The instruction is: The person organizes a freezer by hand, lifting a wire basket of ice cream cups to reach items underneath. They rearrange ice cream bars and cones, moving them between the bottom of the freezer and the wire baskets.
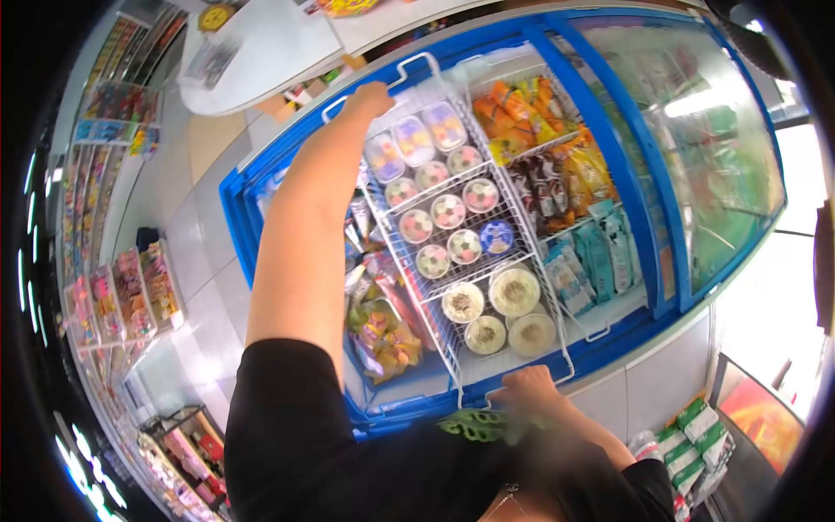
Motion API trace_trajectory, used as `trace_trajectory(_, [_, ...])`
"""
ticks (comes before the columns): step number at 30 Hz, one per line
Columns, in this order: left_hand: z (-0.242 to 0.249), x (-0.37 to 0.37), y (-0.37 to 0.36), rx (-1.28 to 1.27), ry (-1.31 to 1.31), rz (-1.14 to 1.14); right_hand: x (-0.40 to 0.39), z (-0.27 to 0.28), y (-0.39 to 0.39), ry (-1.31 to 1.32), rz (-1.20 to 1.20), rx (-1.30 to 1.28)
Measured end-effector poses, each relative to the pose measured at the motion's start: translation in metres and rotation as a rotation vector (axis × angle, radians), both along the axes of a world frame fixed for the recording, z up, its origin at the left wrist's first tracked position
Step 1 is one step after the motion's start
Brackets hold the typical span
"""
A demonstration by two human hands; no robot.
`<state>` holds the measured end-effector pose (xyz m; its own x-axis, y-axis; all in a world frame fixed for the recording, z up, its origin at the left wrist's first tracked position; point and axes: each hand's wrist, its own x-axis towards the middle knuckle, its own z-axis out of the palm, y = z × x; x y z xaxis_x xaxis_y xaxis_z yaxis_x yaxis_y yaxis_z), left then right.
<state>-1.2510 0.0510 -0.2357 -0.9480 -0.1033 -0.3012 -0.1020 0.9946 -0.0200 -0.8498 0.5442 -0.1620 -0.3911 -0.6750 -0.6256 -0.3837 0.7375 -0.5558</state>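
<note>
A white wire basket (pixel 513 204) spans the open part of a blue-framed chest freezer (pixel 248 222). My left hand (pixel 370 100) is closed round the basket's far handle. At the near end, my right hand (pixel 531 387) has its fingers curled on the other handle. Inside the basket are clear-lidded tubs (pixel 413 143) at the far end. Several round cups with football-patterned lids (pixel 448 211) fill the middle. Larger round tubs with pale, speckled tops (pixel 515 291) occupy the near end.
Orange and yellow packets (pixel 522 113), brown packets (pixel 544 187) and teal packets (pixel 604 252) lie in the freezer right of the basket. More packets (pixel 383 335) lie lower on the left. A glass lid (pixel 696 148) covers the right side. A white counter (pixel 270 56) stands beyond.
</note>
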Motion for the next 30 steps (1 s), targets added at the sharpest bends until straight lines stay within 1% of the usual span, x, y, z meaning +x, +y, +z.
trace_trajectory(2, [0.002,-0.002,0.004,-0.004,-0.098,0.096,-0.001,-0.001,0.000,-0.020,-0.039,-0.038])
trace_trajectory(3, [0.003,-0.007,0.004,-0.012,-0.223,0.131,0.003,-0.007,0.001,-0.058,-0.121,-0.058])
trace_trajectory(5, [0.002,0.002,0.006,-0.005,-0.156,0.180,0.008,-0.012,0.002,-0.008,-0.059,-0.063])
trace_trajectory(6, [0.008,0.003,0.013,0.004,-0.111,0.195,0.005,-0.011,0.001,0.029,-0.036,-0.061])
trace_trajectory(7, [0.014,0.009,0.019,0.017,-0.092,0.239,0.003,-0.006,0.000,-0.019,0.001,-0.003])
trace_trajectory(9, [0.040,0.021,0.036,0.030,-0.076,0.271,0.015,-0.007,0.005,-0.003,0.047,-0.011])
trace_trajectory(10, [0.039,0.016,0.031,0.035,-0.096,0.239,0.012,-0.012,0.006,0.012,0.075,-0.014])
trace_trajectory(11, [0.032,0.012,0.023,0.035,-0.126,0.209,0.004,-0.005,-0.001,-0.062,0.104,0.073])
trace_trajectory(14, [0.041,0.018,0.031,0.044,-0.080,0.234,-0.011,0.008,-0.009,-0.159,0.042,0.143])
trace_trajectory(15, [0.034,0.021,0.030,0.060,-0.046,0.214,-0.007,0.001,-0.008,-0.147,0.073,0.154])
trace_trajectory(17, [0.035,0.026,0.026,0.081,0.043,0.176,-0.010,0.004,-0.011,-0.218,0.144,0.162])
trace_trajectory(18, [0.034,0.025,0.023,0.072,0.052,0.187,-0.018,0.003,-0.014,-0.224,0.181,0.163])
trace_trajectory(19, [0.032,0.026,0.024,0.064,0.069,0.197,-0.016,-0.007,-0.013,-0.272,0.208,0.220])
trace_trajectory(20, [0.027,0.027,0.025,0.061,0.083,0.208,-0.010,-0.001,-0.010,-0.255,0.202,0.249])
trace_trajectory(21, [0.027,0.021,0.023,0.052,-0.013,0.183,-0.003,0.003,-0.012,-0.234,0.196,0.274])
trace_trajectory(22, [0.023,0.001,0.012,-0.011,0.169,0.163,-0.008,0.002,-0.015,-0.200,0.193,0.302])
trace_trajectory(23, [0.010,-0.026,-0.006,-0.073,0.344,0.149,-0.015,0.012,-0.018,-0.189,0.220,0.320])
trace_trajectory(24, [-0.012,-0.039,-0.028,-0.146,0.477,0.138,-0.021,0.031,-0.021,-0.223,0.242,0.240])
trace_trajectory(25, [-0.003,-0.035,-0.035,-0.127,0.417,0.097,-0.016,0.023,-0.015,-0.208,0.230,0.163])
trace_trajectory(26, [0.021,-0.018,-0.028,-0.046,0.308,0.020,0.003,0.031,-0.003,-0.245,0.199,0.106])
trace_trajectory(27, [0.040,-0.006,-0.021,0.028,0.248,-0.040,-0.014,0.076,-0.015,-0.293,0.154,0.139])
trace_trajectory(29, [0.083,0.008,-0.015,0.092,0.262,-0.116,-0.020,0.074,-0.004,-0.236,0.193,0.183])
trace_trajectory(30, [0.120,0.020,0.003,0.154,0.107,-0.003,-0.012,0.072,-0.001,-0.226,0.232,0.182])
